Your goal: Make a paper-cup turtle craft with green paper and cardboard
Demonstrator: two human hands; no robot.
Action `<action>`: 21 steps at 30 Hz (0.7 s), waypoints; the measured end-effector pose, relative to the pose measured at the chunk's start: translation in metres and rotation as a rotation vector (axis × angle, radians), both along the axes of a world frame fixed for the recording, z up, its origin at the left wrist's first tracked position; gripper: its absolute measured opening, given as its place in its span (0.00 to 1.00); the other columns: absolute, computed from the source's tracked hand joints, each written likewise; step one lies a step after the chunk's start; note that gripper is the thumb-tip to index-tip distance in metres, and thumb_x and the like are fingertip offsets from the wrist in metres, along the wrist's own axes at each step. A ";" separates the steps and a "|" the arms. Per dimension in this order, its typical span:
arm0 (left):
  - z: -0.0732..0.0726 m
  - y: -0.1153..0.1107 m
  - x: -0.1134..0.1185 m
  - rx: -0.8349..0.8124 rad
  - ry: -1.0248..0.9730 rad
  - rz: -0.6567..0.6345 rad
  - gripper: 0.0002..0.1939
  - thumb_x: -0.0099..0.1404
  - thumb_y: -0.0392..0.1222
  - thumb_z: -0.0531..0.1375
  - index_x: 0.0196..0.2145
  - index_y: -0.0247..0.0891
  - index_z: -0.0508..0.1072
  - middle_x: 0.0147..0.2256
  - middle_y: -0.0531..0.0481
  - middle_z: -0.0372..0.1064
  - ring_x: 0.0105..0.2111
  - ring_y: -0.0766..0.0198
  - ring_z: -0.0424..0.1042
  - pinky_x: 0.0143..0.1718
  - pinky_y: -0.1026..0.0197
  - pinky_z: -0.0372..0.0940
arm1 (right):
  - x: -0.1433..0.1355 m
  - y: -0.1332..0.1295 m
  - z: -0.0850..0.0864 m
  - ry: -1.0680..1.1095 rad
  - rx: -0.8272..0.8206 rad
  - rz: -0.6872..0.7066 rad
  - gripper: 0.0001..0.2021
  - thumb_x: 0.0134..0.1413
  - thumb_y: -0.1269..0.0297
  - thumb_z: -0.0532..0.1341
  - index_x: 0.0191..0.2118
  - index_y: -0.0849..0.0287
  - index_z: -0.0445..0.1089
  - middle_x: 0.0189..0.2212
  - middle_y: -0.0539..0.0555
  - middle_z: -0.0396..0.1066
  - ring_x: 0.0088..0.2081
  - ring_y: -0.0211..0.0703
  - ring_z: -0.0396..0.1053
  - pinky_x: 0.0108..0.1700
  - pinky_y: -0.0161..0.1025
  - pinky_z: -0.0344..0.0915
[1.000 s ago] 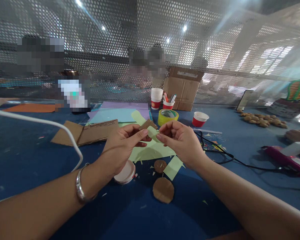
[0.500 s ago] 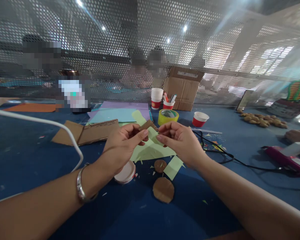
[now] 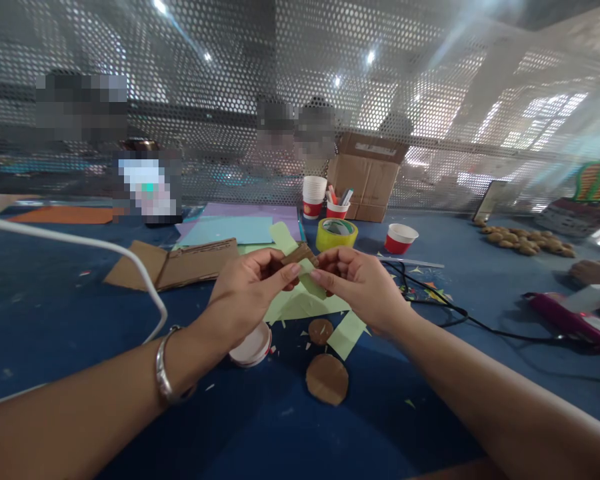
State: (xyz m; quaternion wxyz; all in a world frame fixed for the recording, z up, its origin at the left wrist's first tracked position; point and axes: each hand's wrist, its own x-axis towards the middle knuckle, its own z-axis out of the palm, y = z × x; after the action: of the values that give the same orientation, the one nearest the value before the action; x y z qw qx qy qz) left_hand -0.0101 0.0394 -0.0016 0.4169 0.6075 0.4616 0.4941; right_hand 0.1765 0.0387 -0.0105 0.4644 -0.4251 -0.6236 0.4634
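In the head view, a small brown cardboard piece (image 3: 300, 254) and a pale green paper strip (image 3: 311, 281) lie between the two hands, at their fingertips, above a larger green sheet (image 3: 300, 305). Green also shows on the far side of the cardboard (whether it is one strip, I cannot tell).

The left hand (image 3: 255, 285) is nearly closed, pinching both pieces between thumb and curled fingers. The right hand (image 3: 363, 283) is likewise drawn in, its thumb on the strip's edge and fingers bent beside the cardboard. Both forearms reach in from the lower corners, and a silver bangle (image 3: 163, 370) circles the left wrist.

On the blue worktop (image 3: 260, 427) below lie two cardboard discs, the smaller (image 3: 321, 331) beside a green rectangle (image 3: 347, 335), the larger (image 3: 327, 379) nearer the person. A yellow tape roll (image 3: 337, 235) sits just beyond the hands. A perforated screen (image 3: 220, 40) closes off the back.
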 end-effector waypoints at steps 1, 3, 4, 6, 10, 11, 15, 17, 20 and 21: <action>0.001 0.000 0.000 0.004 0.021 -0.007 0.10 0.57 0.48 0.69 0.26 0.40 0.76 0.24 0.53 0.73 0.27 0.63 0.71 0.32 0.62 0.65 | 0.000 0.000 0.001 0.006 0.000 0.002 0.15 0.47 0.60 0.72 0.39 0.59 0.72 0.29 0.48 0.72 0.31 0.36 0.68 0.32 0.34 0.65; 0.000 0.000 -0.001 0.011 0.072 -0.033 0.12 0.58 0.49 0.68 0.25 0.40 0.75 0.23 0.54 0.71 0.26 0.64 0.68 0.29 0.62 0.62 | 0.000 0.000 0.001 0.007 0.011 0.006 0.15 0.47 0.59 0.73 0.37 0.59 0.72 0.29 0.48 0.72 0.31 0.36 0.68 0.32 0.34 0.65; -0.001 0.000 -0.002 0.018 0.093 -0.055 0.12 0.59 0.50 0.67 0.25 0.40 0.74 0.22 0.54 0.70 0.25 0.64 0.67 0.28 0.62 0.61 | 0.000 0.001 0.001 -0.006 0.025 0.007 0.14 0.47 0.59 0.72 0.37 0.59 0.72 0.29 0.48 0.71 0.31 0.36 0.68 0.32 0.34 0.64; -0.004 0.002 -0.004 0.032 0.122 -0.098 0.13 0.60 0.52 0.66 0.26 0.41 0.73 0.22 0.55 0.67 0.25 0.64 0.65 0.27 0.62 0.59 | 0.000 0.001 0.000 -0.061 0.063 0.009 0.13 0.49 0.58 0.71 0.35 0.59 0.72 0.28 0.48 0.70 0.30 0.36 0.66 0.32 0.34 0.63; -0.010 0.003 -0.006 0.055 0.176 -0.145 0.14 0.63 0.53 0.63 0.28 0.41 0.71 0.25 0.55 0.66 0.27 0.63 0.64 0.30 0.60 0.59 | 0.002 0.001 0.000 -0.163 0.129 0.005 0.10 0.54 0.58 0.68 0.32 0.60 0.72 0.26 0.46 0.67 0.29 0.35 0.61 0.31 0.35 0.59; -0.010 0.003 -0.007 0.062 0.178 -0.151 0.14 0.63 0.53 0.63 0.28 0.41 0.71 0.25 0.55 0.66 0.27 0.64 0.64 0.30 0.60 0.59 | 0.002 0.001 0.000 -0.173 0.134 0.007 0.10 0.54 0.58 0.67 0.32 0.60 0.71 0.25 0.46 0.66 0.28 0.35 0.60 0.31 0.35 0.58; -0.009 0.003 -0.007 0.062 0.197 -0.173 0.13 0.63 0.52 0.63 0.29 0.41 0.72 0.25 0.55 0.66 0.27 0.64 0.64 0.29 0.61 0.58 | 0.002 0.000 0.001 -0.174 0.139 0.026 0.10 0.55 0.58 0.66 0.30 0.60 0.69 0.24 0.45 0.63 0.27 0.34 0.58 0.30 0.34 0.56; -0.008 0.004 -0.007 0.039 0.200 -0.170 0.13 0.62 0.52 0.64 0.29 0.40 0.73 0.25 0.54 0.67 0.27 0.64 0.65 0.29 0.61 0.59 | 0.002 0.000 0.000 -0.175 0.145 0.029 0.11 0.55 0.58 0.66 0.30 0.60 0.69 0.25 0.45 0.62 0.28 0.34 0.58 0.30 0.35 0.56; -0.007 0.005 -0.005 0.000 0.097 -0.186 0.12 0.60 0.51 0.65 0.29 0.40 0.72 0.25 0.55 0.67 0.27 0.64 0.65 0.29 0.62 0.59 | 0.003 0.000 -0.002 -0.179 0.147 0.031 0.11 0.56 0.56 0.65 0.31 0.60 0.70 0.25 0.46 0.63 0.28 0.35 0.59 0.31 0.35 0.57; -0.007 0.006 -0.004 -0.006 0.054 -0.190 0.12 0.59 0.50 0.66 0.29 0.40 0.71 0.25 0.55 0.66 0.27 0.65 0.65 0.29 0.62 0.59 | 0.003 0.000 -0.002 -0.178 0.146 0.029 0.12 0.57 0.56 0.65 0.32 0.60 0.70 0.26 0.46 0.63 0.28 0.35 0.59 0.31 0.35 0.57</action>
State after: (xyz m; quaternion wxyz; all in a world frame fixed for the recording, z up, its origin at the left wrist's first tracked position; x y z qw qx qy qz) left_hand -0.0142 0.0450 -0.0085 0.4513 0.6604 0.4144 0.4342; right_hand 0.1795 0.0388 -0.0130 0.4299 -0.4206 -0.7006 0.3838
